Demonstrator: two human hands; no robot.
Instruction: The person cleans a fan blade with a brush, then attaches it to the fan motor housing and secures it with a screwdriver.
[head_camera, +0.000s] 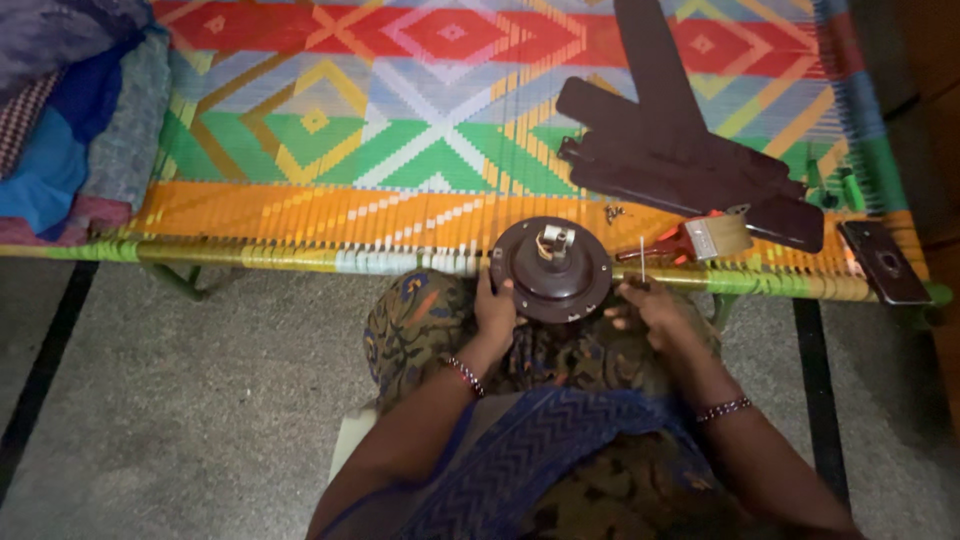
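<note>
On the near edge of the woven cot (420, 120), a round dark fan motor (551, 270) rests partly over the person's lap. Left hand (494, 310) is curled around the motor's left rim, fingers pressed to it. Right hand (648, 305), at the motor's right rim, pinches what seems to be a thin screwdriver (642, 258) standing upright; dim light blurs its tip. Beyond the motor to the right lie dark fan blades (680, 150) and, just beside it, a paintbrush (700, 240).
</note>
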